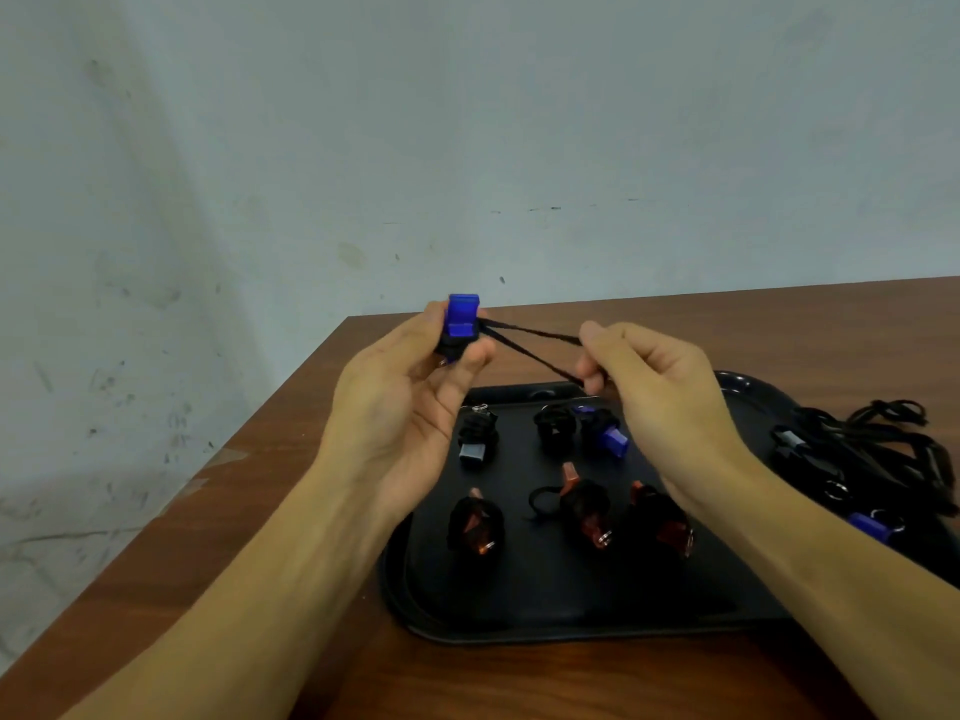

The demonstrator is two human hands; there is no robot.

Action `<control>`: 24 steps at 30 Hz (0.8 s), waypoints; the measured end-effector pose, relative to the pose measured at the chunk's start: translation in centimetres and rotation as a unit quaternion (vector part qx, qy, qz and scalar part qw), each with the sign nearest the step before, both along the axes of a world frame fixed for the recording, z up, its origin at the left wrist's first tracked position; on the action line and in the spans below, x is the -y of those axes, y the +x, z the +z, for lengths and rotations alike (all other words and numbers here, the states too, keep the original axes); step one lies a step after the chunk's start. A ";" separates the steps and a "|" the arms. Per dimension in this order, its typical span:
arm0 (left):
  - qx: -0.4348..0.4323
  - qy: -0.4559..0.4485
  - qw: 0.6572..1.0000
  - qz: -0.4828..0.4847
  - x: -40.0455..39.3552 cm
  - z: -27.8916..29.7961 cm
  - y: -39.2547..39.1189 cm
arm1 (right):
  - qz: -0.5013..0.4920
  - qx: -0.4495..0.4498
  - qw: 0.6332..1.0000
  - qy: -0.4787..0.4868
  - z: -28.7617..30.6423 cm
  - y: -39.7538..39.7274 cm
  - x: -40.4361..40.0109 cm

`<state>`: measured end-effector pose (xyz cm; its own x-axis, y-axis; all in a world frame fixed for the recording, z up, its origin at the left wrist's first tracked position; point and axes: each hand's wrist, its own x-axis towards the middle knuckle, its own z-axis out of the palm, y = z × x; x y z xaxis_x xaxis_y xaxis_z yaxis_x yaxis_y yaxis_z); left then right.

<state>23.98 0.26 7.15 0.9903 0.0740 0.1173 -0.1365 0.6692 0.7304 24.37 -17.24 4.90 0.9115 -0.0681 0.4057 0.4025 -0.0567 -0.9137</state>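
We see both hands raised above the table, well clear of the tray beneath them. The left hand grips a blue whistle between thumb and curled fingers, and it sits upright at the fingertips, over the table's far left corner. A black cord is partly wound about the whistle's base, and two strands run taut from there to the right hand, which pinches them between thumb and forefinger with its other fingers curled in. Open air lies between the hands and the wall. On the tray, the far row holds a grey bundle, a black bundle and a blue bundle — the last two just beside each other. The near row holds three orange bundles, and the right forearm partly covers the rightmost. The tray's near half is bare, as is a strip of wood before its near rim. Loose cords lie heaped over the tray's right rim. The table's left edge runs diagonally toward us — bare wood lies between it and the tray.
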 end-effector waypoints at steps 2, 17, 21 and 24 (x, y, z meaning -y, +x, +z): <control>-0.009 -0.033 0.999 -0.007 -0.1 0.1 0.2 | -0.004 0.063 0.987 -0.145 -0.4 0.0 -0.1; 0.181 0.353 0.912 0.103 1.1 -1.8 -0.2 | -0.057 0.336 0.857 -0.387 1.3 -2.5 -1.1; 0.187 0.358 0.912 0.077 1.4 -2.2 0.0 | -0.018 0.204 0.939 -0.276 1.4 -2.3 -0.9; 0.148 0.297 0.943 0.023 1.2 -2.6 0.4 | 0.014 0.141 0.964 -0.225 1.5 -2.0 -0.6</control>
<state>24.37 -0.98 4.57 0.9048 -0.0504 0.4229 -0.4125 0.1434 0.8996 22.37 -16.60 6.44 0.7597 0.1962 0.6199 0.6382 -0.4072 -0.6533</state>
